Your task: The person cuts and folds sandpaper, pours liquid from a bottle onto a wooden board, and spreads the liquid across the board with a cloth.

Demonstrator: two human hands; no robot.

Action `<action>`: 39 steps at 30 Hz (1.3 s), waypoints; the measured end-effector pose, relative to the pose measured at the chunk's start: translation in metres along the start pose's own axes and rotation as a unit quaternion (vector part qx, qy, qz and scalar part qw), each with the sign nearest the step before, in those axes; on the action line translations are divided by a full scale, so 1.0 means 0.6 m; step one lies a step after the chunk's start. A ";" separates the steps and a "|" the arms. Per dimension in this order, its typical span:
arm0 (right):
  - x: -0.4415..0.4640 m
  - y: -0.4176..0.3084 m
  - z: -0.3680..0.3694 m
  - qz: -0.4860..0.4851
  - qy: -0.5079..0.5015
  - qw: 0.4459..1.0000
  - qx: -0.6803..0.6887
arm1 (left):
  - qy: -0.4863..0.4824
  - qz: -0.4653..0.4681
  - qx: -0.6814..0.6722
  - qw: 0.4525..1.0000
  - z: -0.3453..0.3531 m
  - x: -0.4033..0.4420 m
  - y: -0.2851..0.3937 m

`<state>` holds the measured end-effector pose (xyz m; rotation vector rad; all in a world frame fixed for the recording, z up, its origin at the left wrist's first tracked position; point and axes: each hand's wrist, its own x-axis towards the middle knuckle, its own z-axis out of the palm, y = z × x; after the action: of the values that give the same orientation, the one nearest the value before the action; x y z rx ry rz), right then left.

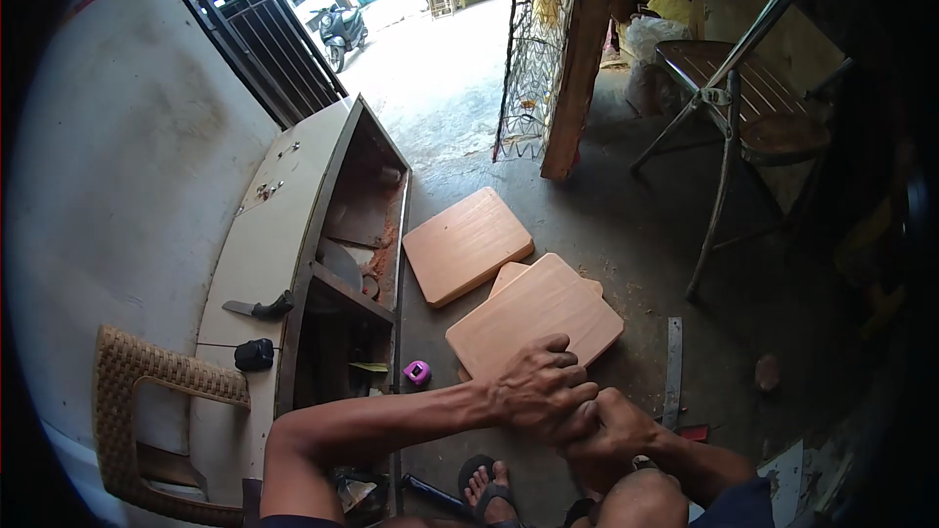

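My left hand [540, 381] is closed, its fingers curled, and it meets my right hand [614, 428] in front of my knee. The right hand's fingers are also closed. Anything held between them is hidden by the fingers. Just beyond the hands lies a light wooden board [533, 313] with cut corners, resting on another wooden piece that shows at its edges. A second thick wooden board [468, 242] lies on the floor farther off, close to the first.
A low cabinet [264, 235] at left carries a knife [258, 307] and a black object [254, 355]. A pink tape measure [418, 372] and a metal ruler [674, 362] lie on the floor. A folding chair [729, 98] stands right, a woven chair [117, 411] left.
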<state>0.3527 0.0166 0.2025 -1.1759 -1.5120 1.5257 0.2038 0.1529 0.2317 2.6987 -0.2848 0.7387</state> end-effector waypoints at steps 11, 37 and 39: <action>-0.003 -0.025 0.028 -0.100 0.146 0.958 -0.224 | -0.063 -0.048 -0.032 0.996 0.010 -0.017 -0.012; 0.124 0.078 0.016 -0.134 0.389 0.842 -0.349 | -0.141 -0.374 -0.027 0.916 -0.022 -0.019 -0.027; 0.124 0.076 0.027 -0.137 0.360 0.849 -0.362 | -0.097 -0.393 0.040 0.913 -0.009 -0.034 -0.012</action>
<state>0.3167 0.0749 0.1462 -1.6021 -1.6208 0.1966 0.1858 0.1634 0.2235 2.6105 0.7687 0.2366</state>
